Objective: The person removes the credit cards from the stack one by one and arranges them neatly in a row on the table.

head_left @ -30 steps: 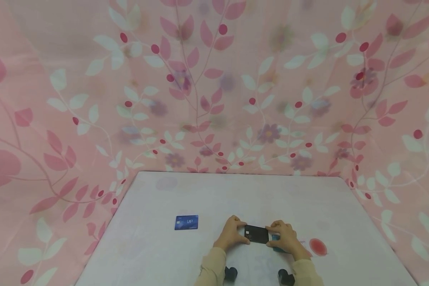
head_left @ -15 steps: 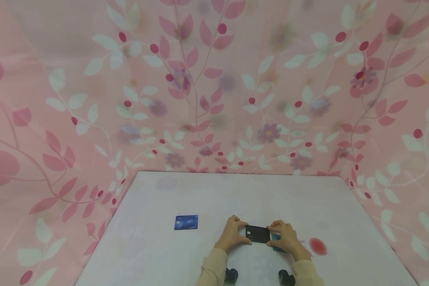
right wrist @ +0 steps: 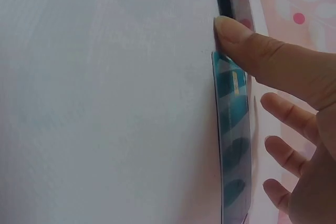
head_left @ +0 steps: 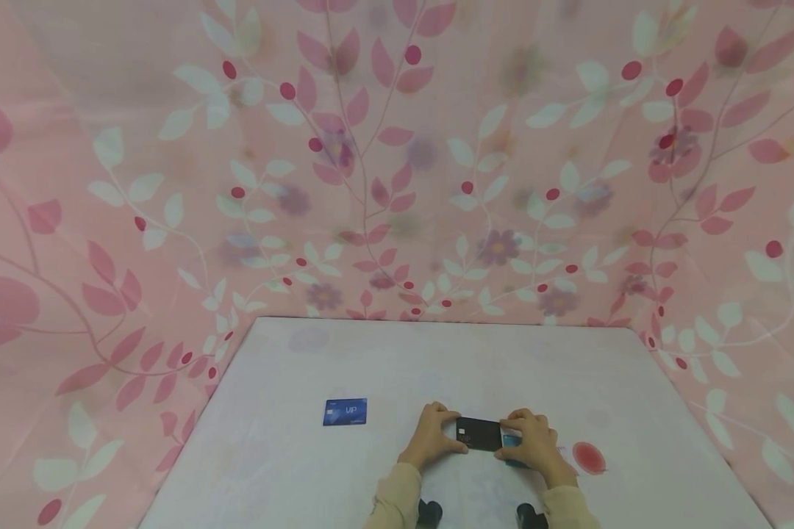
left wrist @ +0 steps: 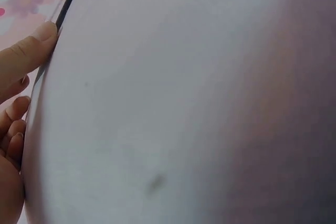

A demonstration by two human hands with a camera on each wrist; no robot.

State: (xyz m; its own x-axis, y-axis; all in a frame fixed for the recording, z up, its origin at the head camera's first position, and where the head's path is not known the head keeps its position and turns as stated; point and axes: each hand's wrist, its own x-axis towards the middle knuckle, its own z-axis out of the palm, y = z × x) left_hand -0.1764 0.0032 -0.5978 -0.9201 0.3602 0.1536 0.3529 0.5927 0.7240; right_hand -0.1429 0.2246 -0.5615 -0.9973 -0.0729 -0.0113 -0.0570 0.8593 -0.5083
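My left hand point(head_left: 428, 437) pinches the left end of a black card point(head_left: 479, 434) with a chip, thumb at the near edge and fingers at the far edge. At its right end my right hand point(head_left: 532, 443) grips the same card in the same way. Beside the black card, partly hidden under the right hand, lies a teal card point(right wrist: 233, 129). In the left wrist view, the black card's edge point(left wrist: 66, 10) shows beyond the left thumb. Whether the black card touches the table cannot be told.
A blue VIP card point(head_left: 345, 412) lies on the white table point(head_left: 291, 470) to the left. A flat item with a red disc point(head_left: 589, 458) sits by the right wrist, partly covered. Pink floral cloth point(head_left: 397, 184) surrounds the table's back and sides.
The black card and both hands have shifted slightly to the right. Their hold on it looks the same, and the blue card has stayed where it was.
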